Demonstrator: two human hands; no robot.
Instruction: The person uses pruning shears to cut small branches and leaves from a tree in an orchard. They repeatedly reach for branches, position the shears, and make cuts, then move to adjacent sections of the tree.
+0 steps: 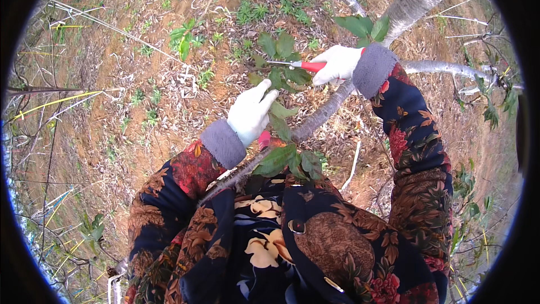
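Observation:
My right hand [337, 64], in a white knit glove, is closed on a red-handled cutting tool [313, 66], probably snips. Its slim metal blade points left over a cluster of green leaves [283, 46]. My left hand [249, 114], also gloved in white, is lower and to the left, thumb and forefinger slightly apart with nothing visible between them. A leaf [283, 112] lies beside those fingertips; contact cannot be made out. Below both hands a grey-barked branch [322, 114] slants toward my body. Near my left wrist is a pink object [264, 139], partly hidden.
A thick pale trunk [417, 2] rises at upper right, and a side limb [447, 67] extends right beyond my right cuff. Leaves [280, 160] hang close to my chest. Strings [114, 27] stretch across the left. Dry litter and weeds [251, 10] cover the soil.

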